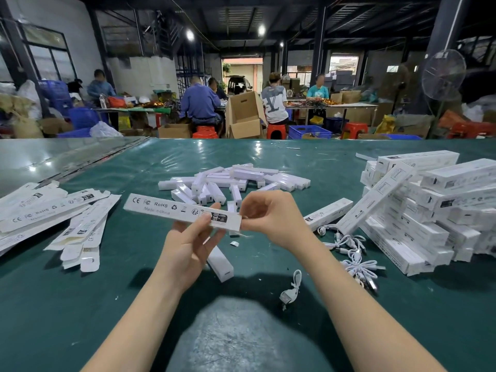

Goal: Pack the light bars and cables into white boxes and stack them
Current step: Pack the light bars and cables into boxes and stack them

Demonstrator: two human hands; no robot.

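Nearest me, left hand [192, 238] holds the white box [171, 209] over the counter [80, 304], fingers [212, 236] curled round it; right hand [271, 216] pinches its end. I see light bars [233, 181] piled beyond, cables [351, 253] at right.

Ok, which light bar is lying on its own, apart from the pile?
The light bar just under the left hand, nearest the person, alone on the green mat. The others lie heaped in the pile beyond the held white box.
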